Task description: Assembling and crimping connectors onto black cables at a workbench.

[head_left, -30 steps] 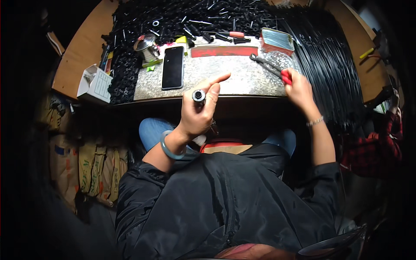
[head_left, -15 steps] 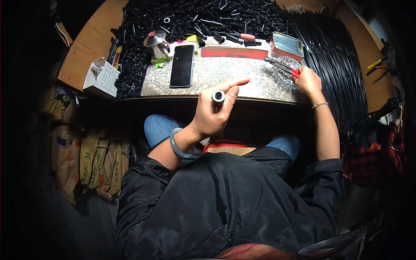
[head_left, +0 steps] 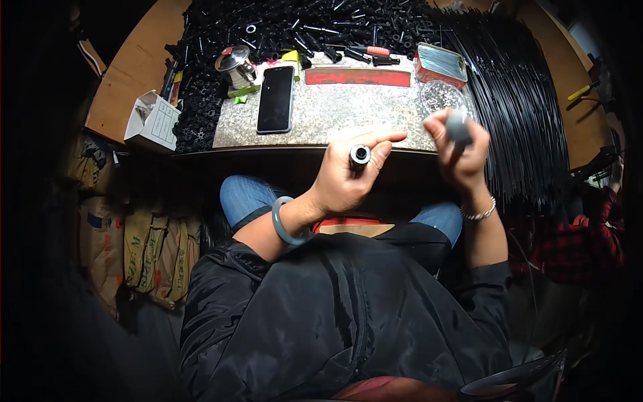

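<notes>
My left hand (head_left: pixel 338 177) is closed around a black tubular part (head_left: pixel 360 157), its round, silver-rimmed end facing up. The index finger stretches out to the right above the front edge of the work plate (head_left: pixel 328 114). My right hand (head_left: pixel 469 154) is raised just in front of the clear glass dish (head_left: pixel 439 96), closed on a dark grey, rounded thing (head_left: pixel 459 128). Motion blurs that thing, so its kind does not show. A gap separates the two hands. I cannot see the red-handled pliers now.
Black parts (head_left: pixel 281 30) pile up at the back; long black rods (head_left: pixel 516 100) lie at right. On the plate are a phone (head_left: pixel 275 99), a red bar (head_left: pixel 358 77) and a metal pot (head_left: pixel 234 63). A tin (head_left: pixel 440 65) stands behind the dish. A white box (head_left: pixel 153 120) sits left.
My right hand has come back from the dish toward me; it held red-handled pliers and now holds the dark grey thing. My left hand, with the tubular part, has shifted slightly right.
</notes>
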Demonstrator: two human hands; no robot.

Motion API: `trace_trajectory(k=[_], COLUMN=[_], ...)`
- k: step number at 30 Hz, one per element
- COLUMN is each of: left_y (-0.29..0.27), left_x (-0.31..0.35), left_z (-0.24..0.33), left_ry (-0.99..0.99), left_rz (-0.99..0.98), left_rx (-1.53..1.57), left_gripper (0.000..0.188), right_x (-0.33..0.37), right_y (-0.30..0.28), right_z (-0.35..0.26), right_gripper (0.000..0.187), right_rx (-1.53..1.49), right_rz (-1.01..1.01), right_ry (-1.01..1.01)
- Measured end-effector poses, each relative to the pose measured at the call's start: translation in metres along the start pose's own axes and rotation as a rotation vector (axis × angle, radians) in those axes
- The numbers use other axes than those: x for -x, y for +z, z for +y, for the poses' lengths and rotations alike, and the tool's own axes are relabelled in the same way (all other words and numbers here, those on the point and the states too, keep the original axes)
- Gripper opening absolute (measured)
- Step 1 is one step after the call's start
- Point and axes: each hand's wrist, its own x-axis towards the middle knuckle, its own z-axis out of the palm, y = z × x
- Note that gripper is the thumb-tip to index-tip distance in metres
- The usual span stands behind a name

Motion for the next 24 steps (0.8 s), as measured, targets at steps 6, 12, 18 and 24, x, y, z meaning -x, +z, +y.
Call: trace_trajectory(k=[6,12,18,24], left_y=[0.002,-0.005,-0.006,-0.003], left_x=[0.003,0.007,0.009,0.006], left_z=[0.011,0.024,0.023,0.022], left_ry=[-0.142,-0.154,-0.147,-0.150], left_rz=[-0.053,-0.087,-0.061,-0.009], left_rx=[0.143,0.099,0.078,0.115], left_gripper=[0.017,0.022,0.021,0.017], right_x=[0.007,0.007,0.028,0.037], right_y=[0.019,0.024,0.042,0.053], right_z=[-0.022,-0.023,-0.019,-0.038], right_gripper=[0.016,0.023,0.014,0.014], right_rx=[0.094,0.288,-0.144,-1.186], right_rz=[0.014,0.127,0.143,0.137], right_ry=[-0.476,-0.741,-0.282,0.360])
